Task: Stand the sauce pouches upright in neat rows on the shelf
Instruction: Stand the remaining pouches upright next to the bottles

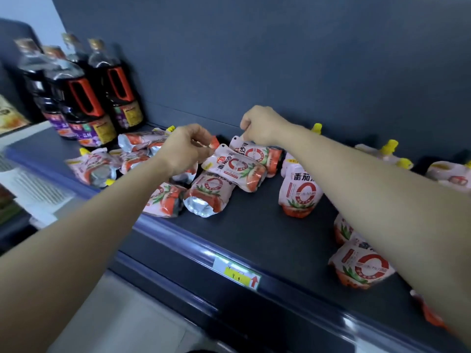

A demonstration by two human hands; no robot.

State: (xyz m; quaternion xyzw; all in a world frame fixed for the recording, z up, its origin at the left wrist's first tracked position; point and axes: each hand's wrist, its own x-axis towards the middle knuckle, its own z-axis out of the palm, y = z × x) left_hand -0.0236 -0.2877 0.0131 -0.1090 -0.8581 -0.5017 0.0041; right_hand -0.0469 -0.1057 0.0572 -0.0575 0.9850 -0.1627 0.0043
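Observation:
Several pink-and-red sauce pouches with yellow caps lie jumbled on the dark shelf (254, 233). My left hand (183, 149) pinches the top edge of a tilted pouch (237, 169) in the middle of the heap. My right hand (262, 126) pinches the top corner of the pouch behind it (260, 154). One pouch (299, 192) stands upright just right of them. Another upright pouch (362, 266) stands near the front edge under my right forearm. More pouches (94, 166) lie flat at the left.
Several dark soy sauce bottles (84, 103) with red handles stand at the shelf's left end. More pouches (448, 174) lie at the far right by the grey back wall. A yellow price tag (237, 273) sits on the shelf's front rail. A lower white shelf (33, 184) lies left.

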